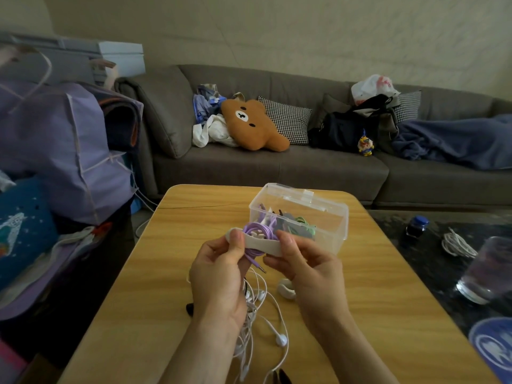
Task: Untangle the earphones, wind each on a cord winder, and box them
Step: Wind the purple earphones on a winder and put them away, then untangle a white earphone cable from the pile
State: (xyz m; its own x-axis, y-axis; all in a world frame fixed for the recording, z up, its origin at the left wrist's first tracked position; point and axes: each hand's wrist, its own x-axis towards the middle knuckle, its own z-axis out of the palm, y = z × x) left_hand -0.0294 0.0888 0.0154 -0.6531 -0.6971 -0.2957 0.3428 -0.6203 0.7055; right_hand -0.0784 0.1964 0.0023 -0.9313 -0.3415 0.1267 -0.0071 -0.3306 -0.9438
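- Head view: the left hand (219,270) and the right hand (307,270) are raised together over the wooden table (388,300), holding a white cord winder (263,243) between them, with the purple earphones (261,231) coiled on it.
- Left thumb and fingers curl round the winder's left end and pinch it; the right fingers (288,239) curl over its right end, thumb below. Both hands grip the winder, neither is spread open.
- A short purple tail with its jack plug (260,268) hangs loose just under the thumbs, between the two hands.
- Handling, as I judge it: the winder looks soft and rubbery and will flex, so holding it by its two ends, as now, leaves the middle free for the cord. The cord is light, thin and limp; the coil could slip off if the grip eases, so the loose tail wants tucking in, taken close to the plug.
- Just beyond the fingertips stands the clear plastic box (329,217), lid open, with wound earphones already inside.
- Below the wrists lies a tangle of white earphones (266,314), not yet wound; light and prone to snagging, best lifted by an earbud or the plug.
- Another white winder (285,291) lies on the table just under the right palm.
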